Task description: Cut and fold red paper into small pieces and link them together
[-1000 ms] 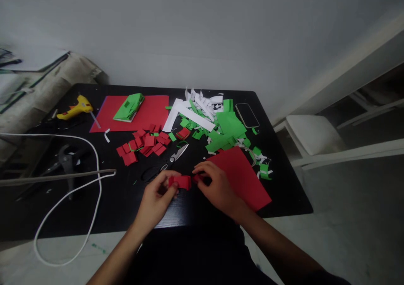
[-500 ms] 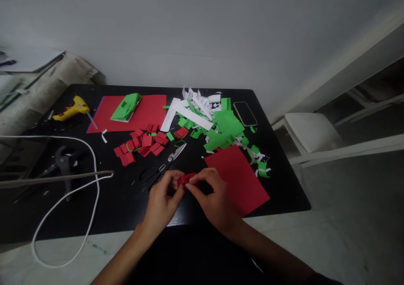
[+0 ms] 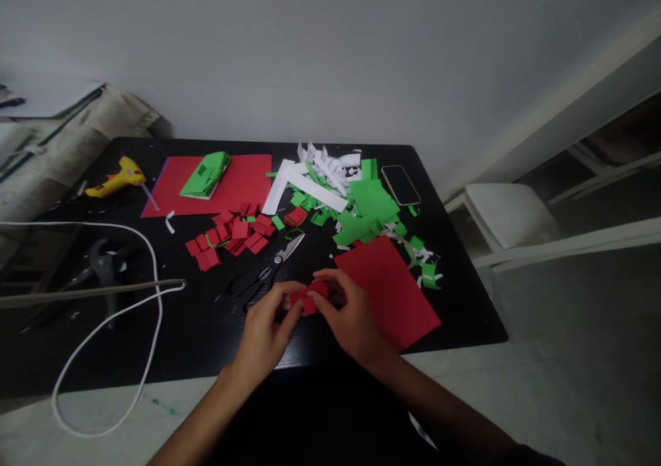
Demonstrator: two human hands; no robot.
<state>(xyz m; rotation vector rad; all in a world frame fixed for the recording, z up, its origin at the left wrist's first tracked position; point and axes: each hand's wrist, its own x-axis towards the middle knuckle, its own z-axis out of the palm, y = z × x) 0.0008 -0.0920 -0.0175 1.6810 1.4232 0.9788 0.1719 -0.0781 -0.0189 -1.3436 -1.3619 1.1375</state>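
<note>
Between my two hands is a small folded piece of red paper (image 3: 308,305), held above the front part of the black table. My left hand (image 3: 269,323) pinches its left side between thumb and fingers. On its right side, my right hand (image 3: 347,311) grips it the same way, thumb in front and fingers behind. Black-handled scissors (image 3: 271,268) lie half open just beyond my left hand. A red paper sheet (image 3: 395,297) rests beside and partly behind my right hand. Several folded red paper pieces (image 3: 237,232) are heaped farther left.
A yellow glue gun (image 3: 122,177) and a green folded-paper block (image 3: 205,175) on a red sheet sit at the back left. White strips (image 3: 315,187) and green scraps (image 3: 369,208) lie near a phone (image 3: 401,185). A white cable (image 3: 158,301) loops over the left edge.
The red paper between my hands has turned and opened out, so more of its face shows. My right-hand fingers have risen slightly along it. The other things stay put.
</note>
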